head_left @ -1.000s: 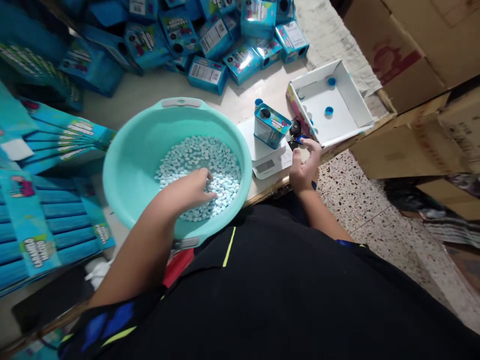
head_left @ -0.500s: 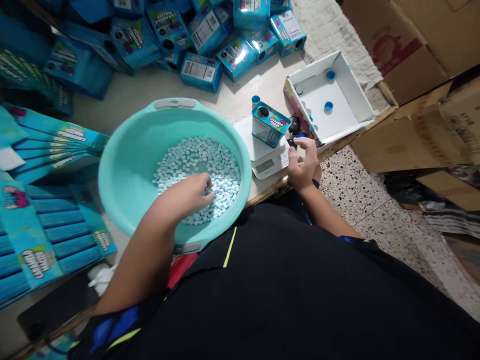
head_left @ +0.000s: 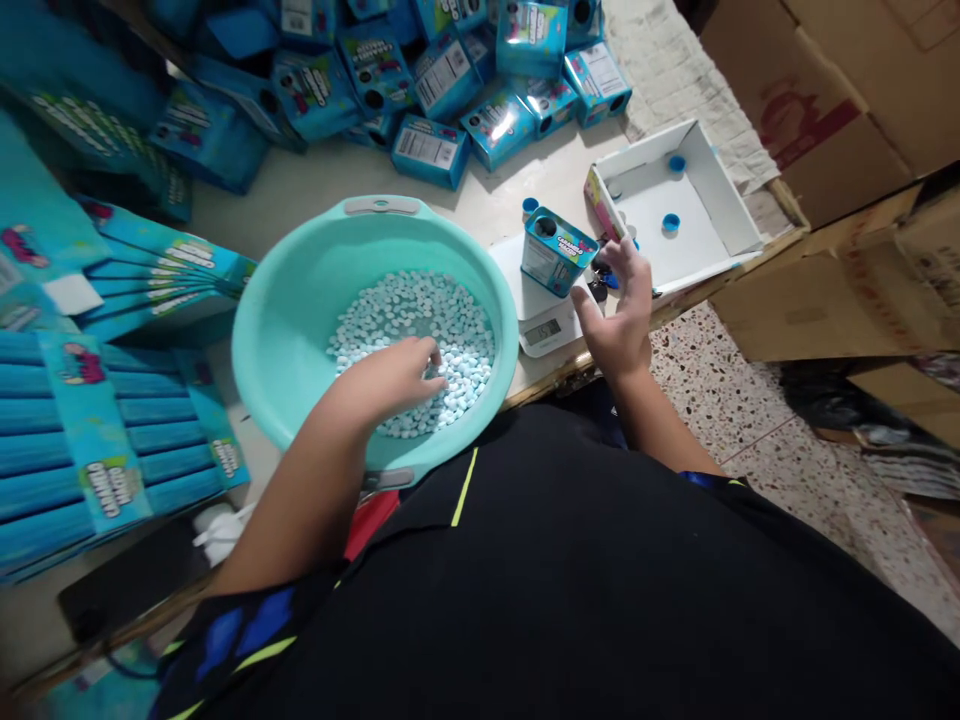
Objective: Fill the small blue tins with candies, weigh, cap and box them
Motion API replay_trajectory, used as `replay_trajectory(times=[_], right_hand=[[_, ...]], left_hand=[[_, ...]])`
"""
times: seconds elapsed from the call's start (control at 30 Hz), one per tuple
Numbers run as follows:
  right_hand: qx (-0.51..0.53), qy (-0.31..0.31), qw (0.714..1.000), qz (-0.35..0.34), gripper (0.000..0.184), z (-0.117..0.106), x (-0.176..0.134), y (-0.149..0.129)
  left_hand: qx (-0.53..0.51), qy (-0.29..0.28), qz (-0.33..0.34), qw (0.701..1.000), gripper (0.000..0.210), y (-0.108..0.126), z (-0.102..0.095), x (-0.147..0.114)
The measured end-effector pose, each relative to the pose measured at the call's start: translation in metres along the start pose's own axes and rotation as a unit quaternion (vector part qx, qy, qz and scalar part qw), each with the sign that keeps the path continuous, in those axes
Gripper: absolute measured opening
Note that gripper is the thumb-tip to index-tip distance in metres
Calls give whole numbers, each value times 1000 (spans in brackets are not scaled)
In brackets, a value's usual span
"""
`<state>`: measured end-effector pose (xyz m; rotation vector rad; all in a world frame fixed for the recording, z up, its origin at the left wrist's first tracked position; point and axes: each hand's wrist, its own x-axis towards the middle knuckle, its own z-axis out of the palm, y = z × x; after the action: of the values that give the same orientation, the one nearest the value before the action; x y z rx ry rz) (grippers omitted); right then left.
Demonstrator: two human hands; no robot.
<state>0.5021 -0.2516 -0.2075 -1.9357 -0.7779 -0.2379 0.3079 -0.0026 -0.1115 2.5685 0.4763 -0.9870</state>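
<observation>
Blue box (head_left: 556, 258) is set on the scale (head_left: 564, 328), beside the right hand's (head_left: 622, 320) spread fingers. Pale pellets (head_left: 420, 300) are best gathered lightly under the left hand's (head_left: 397, 375) parted fingertips; any hold there cannot be told.

A pale table (head_left: 487, 207) carries a turquoise basin (head_left: 281, 320) by its near edge. Just right of it sits a white scale (head_left: 564, 325), a small blue cap (head_left: 530, 205) beyond. A shallow white box (head_left: 701, 235) rests farther right. Blue containers (head_left: 431, 150) lie heaped at the far side, a whitish cloth (head_left: 686, 85) to their right; printed blue cartons (head_left: 67, 430) occupy the left.
</observation>
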Motion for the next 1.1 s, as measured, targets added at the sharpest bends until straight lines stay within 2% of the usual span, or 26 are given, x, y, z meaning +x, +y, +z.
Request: replay_trajectory(times=[0.1,0.2,0.27,0.4,0.43,0.53,0.6,0.73,0.9,1.0,1.1], right_hand=[[57,-76,995,1,82,12,25,1],[95,-131,987,-24,62,19,45,3],[96,-128,985,-55,51,15,53,-6],[59,-58,986,-146,44,-1,54,-55],[54,-60,981,-175,44,-3,53,-69],[26,-144,956,-253,39,3,49,-101],[5,-183,945,-273,39,11,48,-112],[3,-168,953,-254,43,22,50,-121],[17,-142,962,-231,40,15,47,-121],[36,-78,981,-173,43,12,43,-102],[61,-12,991,-117,51,13,40,-70]], left_hand=[[-26,40,-31,998,51,3,-3,-4],[-52,78,-58,994,57,7,-7,-9],[-56,93,-59,992,56,8,-9,-11],[-60,122,-56,989,53,9,-9,-14],[-58,129,-55,988,52,8,-9,-14],[-39,139,-42,989,48,8,-4,-14],[-28,133,-25,990,46,7,-1,-14],[-15,110,-14,994,45,6,4,-14],[-10,96,2,995,42,5,3,-15],[-9,70,4,998,44,4,2,-15],[14,38,11,999,43,4,2,-16]])
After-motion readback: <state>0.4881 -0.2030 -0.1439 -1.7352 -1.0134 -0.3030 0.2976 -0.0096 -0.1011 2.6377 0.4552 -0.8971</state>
